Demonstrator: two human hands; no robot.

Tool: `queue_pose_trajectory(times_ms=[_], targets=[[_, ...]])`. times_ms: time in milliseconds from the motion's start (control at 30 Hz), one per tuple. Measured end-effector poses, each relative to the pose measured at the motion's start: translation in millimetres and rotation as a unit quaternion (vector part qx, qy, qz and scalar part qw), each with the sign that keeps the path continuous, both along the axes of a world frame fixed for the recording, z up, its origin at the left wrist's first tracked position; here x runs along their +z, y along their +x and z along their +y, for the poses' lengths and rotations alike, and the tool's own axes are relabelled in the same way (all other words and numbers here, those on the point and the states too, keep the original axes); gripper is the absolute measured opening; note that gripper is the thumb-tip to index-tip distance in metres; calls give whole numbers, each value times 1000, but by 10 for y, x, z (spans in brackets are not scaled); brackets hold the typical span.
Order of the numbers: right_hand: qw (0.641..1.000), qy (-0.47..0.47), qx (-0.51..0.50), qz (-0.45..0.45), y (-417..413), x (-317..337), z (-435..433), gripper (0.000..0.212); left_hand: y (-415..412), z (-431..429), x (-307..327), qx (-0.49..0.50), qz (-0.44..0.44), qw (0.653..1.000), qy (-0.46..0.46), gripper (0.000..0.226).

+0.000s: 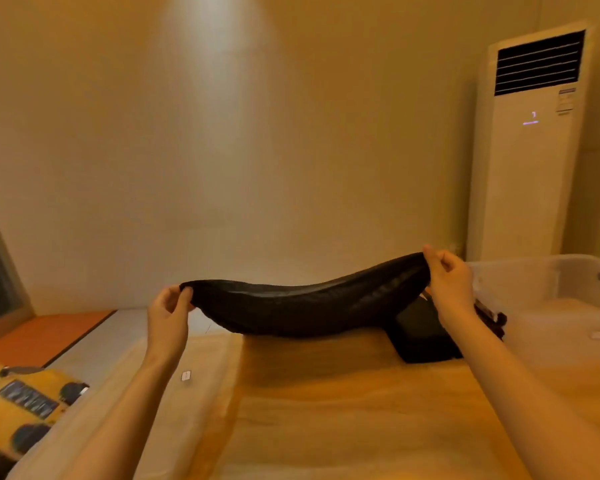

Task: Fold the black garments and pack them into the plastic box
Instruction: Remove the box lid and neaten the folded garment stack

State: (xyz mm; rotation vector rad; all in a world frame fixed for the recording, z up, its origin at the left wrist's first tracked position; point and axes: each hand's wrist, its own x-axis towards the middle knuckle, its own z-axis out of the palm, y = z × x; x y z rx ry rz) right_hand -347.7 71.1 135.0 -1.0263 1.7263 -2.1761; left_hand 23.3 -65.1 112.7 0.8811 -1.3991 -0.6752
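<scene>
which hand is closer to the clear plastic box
Right. The right hand pinches the black garment just beside the plastic box; the left hand holds its other end, farther left.
</scene>
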Motion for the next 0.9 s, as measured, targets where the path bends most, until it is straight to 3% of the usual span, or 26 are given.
queue_pose_trajectory(times_ms=[300, 567, 900], targets=[[996, 75, 10, 45, 236, -1107, 934, 52, 408, 809, -1060, -21, -41, 996, 74, 15], [993, 98, 2, 58, 299, -1400, 1259, 37, 573, 1181, -1296, -30, -107, 990, 85, 12], [994, 93, -12, 52, 485, -1730, 1589, 39, 707, 1606, -1544, -7, -137, 989, 54, 13]])
